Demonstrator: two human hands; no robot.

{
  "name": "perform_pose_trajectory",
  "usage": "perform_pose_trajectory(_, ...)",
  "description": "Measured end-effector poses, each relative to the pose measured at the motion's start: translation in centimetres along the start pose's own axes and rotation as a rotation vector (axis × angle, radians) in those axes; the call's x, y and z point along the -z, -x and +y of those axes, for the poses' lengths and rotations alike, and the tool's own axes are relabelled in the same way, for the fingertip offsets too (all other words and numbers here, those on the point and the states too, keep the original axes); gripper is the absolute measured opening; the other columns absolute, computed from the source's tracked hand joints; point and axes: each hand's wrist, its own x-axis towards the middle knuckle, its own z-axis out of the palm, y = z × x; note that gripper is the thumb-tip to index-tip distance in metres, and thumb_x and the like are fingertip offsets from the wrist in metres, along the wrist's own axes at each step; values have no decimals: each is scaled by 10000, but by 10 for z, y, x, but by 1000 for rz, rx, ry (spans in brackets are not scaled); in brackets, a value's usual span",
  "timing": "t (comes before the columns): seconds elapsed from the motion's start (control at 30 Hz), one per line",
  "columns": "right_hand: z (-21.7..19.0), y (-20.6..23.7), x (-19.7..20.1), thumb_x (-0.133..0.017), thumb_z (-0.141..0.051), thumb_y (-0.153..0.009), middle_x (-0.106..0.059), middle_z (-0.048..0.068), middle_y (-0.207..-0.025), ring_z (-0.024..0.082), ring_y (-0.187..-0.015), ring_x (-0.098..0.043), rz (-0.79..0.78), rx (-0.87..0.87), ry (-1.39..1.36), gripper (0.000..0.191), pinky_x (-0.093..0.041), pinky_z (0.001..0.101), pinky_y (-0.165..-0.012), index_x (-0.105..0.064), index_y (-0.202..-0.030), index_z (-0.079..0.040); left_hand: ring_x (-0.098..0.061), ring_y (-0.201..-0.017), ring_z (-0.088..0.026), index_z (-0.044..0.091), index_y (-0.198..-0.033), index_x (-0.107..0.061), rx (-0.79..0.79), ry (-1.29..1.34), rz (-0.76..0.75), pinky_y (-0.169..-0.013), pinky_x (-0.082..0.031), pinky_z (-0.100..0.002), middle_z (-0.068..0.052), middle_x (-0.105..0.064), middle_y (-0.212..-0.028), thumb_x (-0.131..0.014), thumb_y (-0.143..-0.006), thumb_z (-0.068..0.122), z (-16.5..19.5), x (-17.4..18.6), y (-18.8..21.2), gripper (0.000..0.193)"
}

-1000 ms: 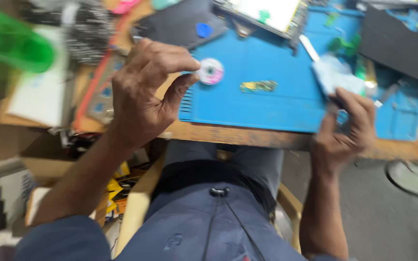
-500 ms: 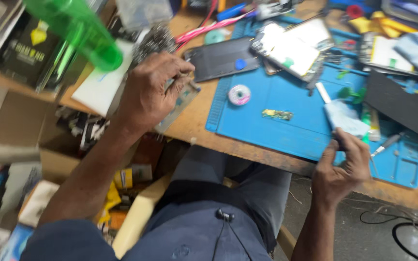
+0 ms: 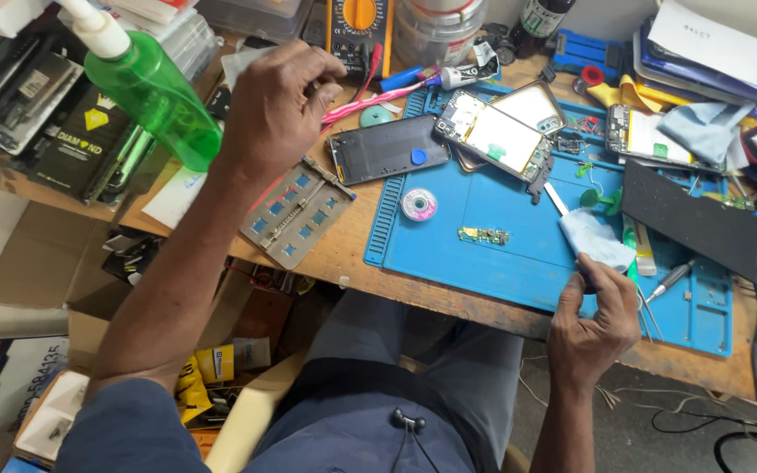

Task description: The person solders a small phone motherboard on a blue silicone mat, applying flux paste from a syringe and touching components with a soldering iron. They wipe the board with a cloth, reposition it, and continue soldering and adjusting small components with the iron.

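My left hand (image 3: 275, 109) hovers over the left part of the wooden bench with its fingers curled; I cannot tell if anything is in it. It is close to a green spray bottle (image 3: 146, 88) and above a metal holder plate (image 3: 295, 213). My right hand (image 3: 596, 317) grips a tool handle wrapped in a pale blue cloth (image 3: 595, 236) at the front edge of the blue work mat (image 3: 484, 263). A small green circuit board (image 3: 484, 235) and a solder wick spool (image 3: 419, 204) lie on the mat. An opened phone (image 3: 494, 133) rests behind them.
A dark phone back cover (image 3: 387, 149) lies left of the opened phone. A black slab (image 3: 689, 219) lies on the mat's right side. Tweezers (image 3: 672, 280), a multimeter (image 3: 357, 26), papers and boxes crowd the bench. Cardboard boxes stand on the floor at left.
The view has swung so that more of the bench shows. My left hand has moved from the bench's front edge up and left toward the spray bottle. My right hand has stayed at the mat's edge with the cloth.
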Motion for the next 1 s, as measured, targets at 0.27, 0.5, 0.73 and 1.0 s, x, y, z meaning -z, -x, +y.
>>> perform_pose_trajectory(0.27,-2,-4,-1,-699,57,-993,-700,129,-1154,211,-988,-678,13,-67,-22,284,-550,329,-888,-737,-1259,-33,-720,-851,-293,30,-1057,-730,-32,7,-95,-728,-568,-415,-130,-714,-982,-785,-941,48,-1,-39,-10,130)
perform_pose_trajectory(0.5,-4,-6,0,-693,67,-993,-708,132,-1176,213,-1018,-685,20,-54,-35,272,-555,334,-885,-735,-1244,-28,-707,-878,-331,49,-1061,-727,-199,52,-145,-763,-561,-459,-134,-702,-961,-813,-916,93,2,-108,-38,175)
perform_pose_trajectory(0.73,3,-2,9,-652,68,-1013,-698,114,-1147,211,-1055,-679,117,-132,-159,240,-550,321,-948,-717,-1230,-14,-678,-1050,-349,10,-1128,-691,-386,78,-121,-893,-530,-472,-140,-685,-1052,-777,-973,80,20,-106,-29,191)
perform_pose_trajectory(1.0,54,-58,89,-782,-107,-970,-751,97,-1058,197,-909,-746,-284,-248,201,187,-581,341,-804,-753,-1149,-61,-693,-882,-233,66,-1177,-710,-70,281,-253,-776,-563,-367,-107,-690,-1022,-830,-964,94,99,-63,50,246)
